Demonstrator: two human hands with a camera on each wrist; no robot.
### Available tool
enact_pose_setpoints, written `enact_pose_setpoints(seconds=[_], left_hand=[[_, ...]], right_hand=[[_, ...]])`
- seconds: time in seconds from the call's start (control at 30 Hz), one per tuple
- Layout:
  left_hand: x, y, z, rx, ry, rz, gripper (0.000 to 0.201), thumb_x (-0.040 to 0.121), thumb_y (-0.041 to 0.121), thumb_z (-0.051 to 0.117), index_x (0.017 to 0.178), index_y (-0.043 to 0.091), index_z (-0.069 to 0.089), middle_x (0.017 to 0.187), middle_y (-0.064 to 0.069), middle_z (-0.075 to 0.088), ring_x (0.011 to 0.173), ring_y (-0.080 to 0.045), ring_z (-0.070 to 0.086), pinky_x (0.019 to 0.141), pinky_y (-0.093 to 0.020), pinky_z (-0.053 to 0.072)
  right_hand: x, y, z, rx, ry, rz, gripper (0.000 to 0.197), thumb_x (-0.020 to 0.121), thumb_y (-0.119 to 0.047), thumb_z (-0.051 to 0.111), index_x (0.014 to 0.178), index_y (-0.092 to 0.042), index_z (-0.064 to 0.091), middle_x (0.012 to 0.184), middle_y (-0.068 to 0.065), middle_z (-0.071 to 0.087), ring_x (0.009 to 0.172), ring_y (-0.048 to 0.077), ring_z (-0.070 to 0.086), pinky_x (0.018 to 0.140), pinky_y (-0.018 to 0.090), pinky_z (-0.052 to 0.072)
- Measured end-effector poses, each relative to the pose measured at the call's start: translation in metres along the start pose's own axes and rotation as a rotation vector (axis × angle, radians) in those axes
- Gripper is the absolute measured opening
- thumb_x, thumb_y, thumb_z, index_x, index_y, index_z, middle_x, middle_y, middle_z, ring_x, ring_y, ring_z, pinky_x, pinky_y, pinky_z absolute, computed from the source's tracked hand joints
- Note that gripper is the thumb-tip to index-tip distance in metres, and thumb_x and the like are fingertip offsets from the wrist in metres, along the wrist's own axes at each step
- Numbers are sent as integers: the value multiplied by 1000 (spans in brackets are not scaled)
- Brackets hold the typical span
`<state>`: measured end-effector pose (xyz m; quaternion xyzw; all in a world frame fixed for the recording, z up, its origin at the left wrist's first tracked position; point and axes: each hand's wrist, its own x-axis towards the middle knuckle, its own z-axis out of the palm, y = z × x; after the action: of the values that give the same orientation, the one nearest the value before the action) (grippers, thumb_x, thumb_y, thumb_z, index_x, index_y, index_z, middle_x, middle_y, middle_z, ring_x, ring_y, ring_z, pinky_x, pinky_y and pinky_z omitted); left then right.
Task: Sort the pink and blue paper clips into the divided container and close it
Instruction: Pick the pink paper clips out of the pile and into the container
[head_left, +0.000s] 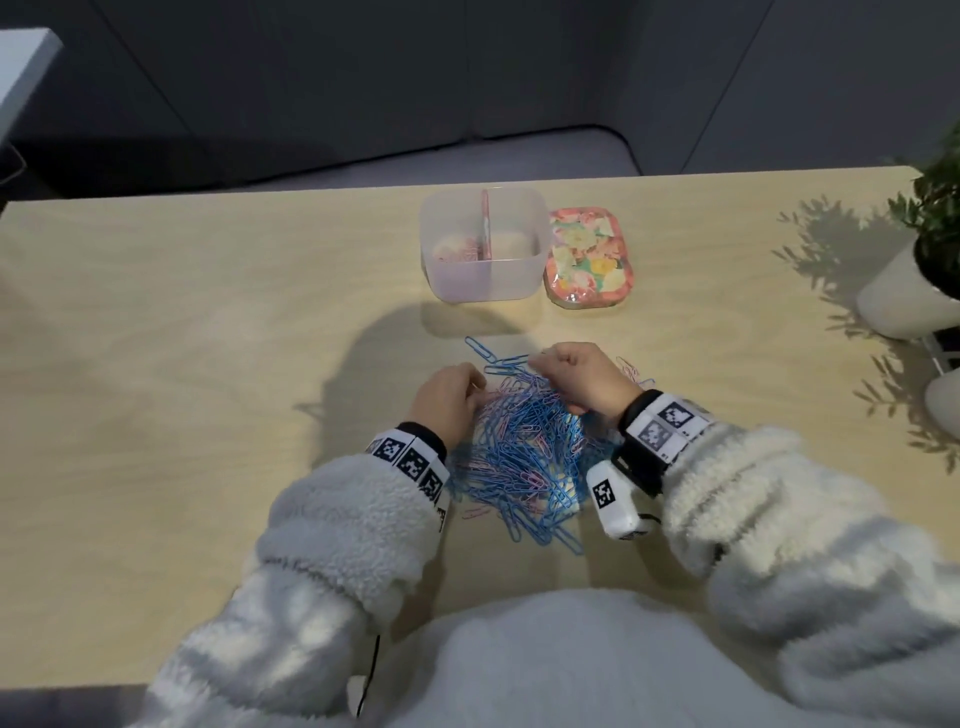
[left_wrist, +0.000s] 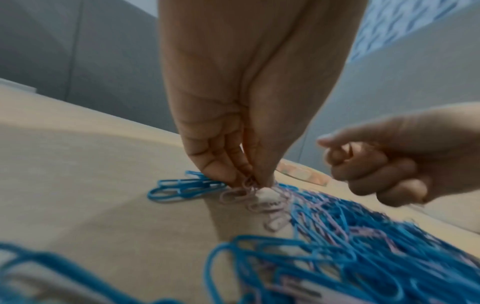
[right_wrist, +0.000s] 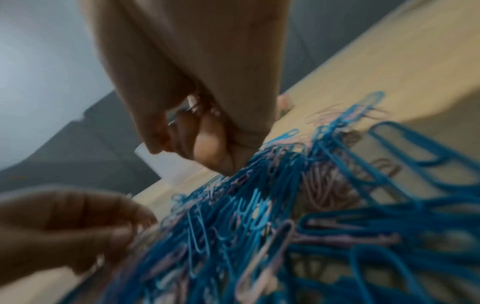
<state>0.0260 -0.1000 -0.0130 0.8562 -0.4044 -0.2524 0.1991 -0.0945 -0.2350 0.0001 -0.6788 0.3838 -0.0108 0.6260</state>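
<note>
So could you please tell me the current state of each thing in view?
container: open, pink clips in its left compartment
floral lid: off, lying right of the container
clip pile: mixed, unsorted on the table
left hand: pinches pink clips
right hand: curled, contents unclear

Dim room; sidelit table (head_left: 208, 291), long shadows; wrist views blurred, seemingly motion.
</note>
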Motion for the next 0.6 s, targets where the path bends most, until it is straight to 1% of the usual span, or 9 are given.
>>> enact_pose_setpoints(seconds=[0.07,0.1,0.2,0.23,0.33,0.43,0.5,0.57,0.6], left_hand=[[0,-7,-7,-73,13,-34,21,91,14,51,107,4,62,108,-12,62,103,-26,56,88,-32,42],[0,-10,-11,-134,11,-59,21,91,12,50,106,4,62,109,-13,63,102,-26,57,87,-30,43],[3,-17,-19,-322,-23,-154,18,91,7,48,101,4,63,97,-12,64,86,-22,58,72,-26,45],[3,-18,-22,-376,-33,-184,17,91,6,46,98,5,61,89,-10,63,80,-21,57,67,-26,44],[3,-20,-26,-503,-28,-266,14,92,5,39,91,6,53,67,-3,57,60,-17,51,58,-26,40],[0,-16,-28,-616,-65,-326,20,94,7,35,82,7,50,60,-5,49,52,-16,45,46,-21,33],[-2,-14,-27,-586,-104,-303,24,94,16,43,72,13,49,61,-3,49,52,-14,44,47,-23,33],[-4,-14,-23,-471,-129,-224,21,90,25,57,73,14,52,64,0,55,55,-11,49,55,-24,37],[-5,-14,-21,-384,-134,-179,16,86,25,62,77,14,55,67,2,57,59,-10,51,59,-24,38]], right_hand=[[4,1,10,-354,-5,-172,21,84,-21,66,68,-16,55,53,-9,43,41,3,40,47,20,33],[5,1,14,-489,-32,-212,13,82,-21,67,75,-14,59,58,-9,49,51,6,46,54,24,36],[6,5,19,-798,-68,-228,9,84,-23,63,88,-14,64,90,3,67,83,23,60,71,30,42],[5,7,17,-843,-71,-218,9,85,-22,61,88,-14,64,95,5,68,88,24,61,72,30,43],[0,4,6,-905,-101,-181,10,84,-21,60,86,-14,68,96,6,68,92,25,62,72,29,42],[2,-10,5,-920,-38,-266,18,88,-22,56,99,-18,69,104,4,68,97,26,61,73,27,38],[8,-20,12,-977,-52,-346,22,90,-22,53,107,-22,68,113,1,67,103,24,61,79,29,42],[15,-25,21,-1093,-128,-403,25,90,-23,53,111,-26,66,119,0,65,110,23,58,86,32,43],[18,-26,23,-1154,-158,-418,25,89,-24,53,111,-27,66,118,1,65,110,24,58,86,32,43]])
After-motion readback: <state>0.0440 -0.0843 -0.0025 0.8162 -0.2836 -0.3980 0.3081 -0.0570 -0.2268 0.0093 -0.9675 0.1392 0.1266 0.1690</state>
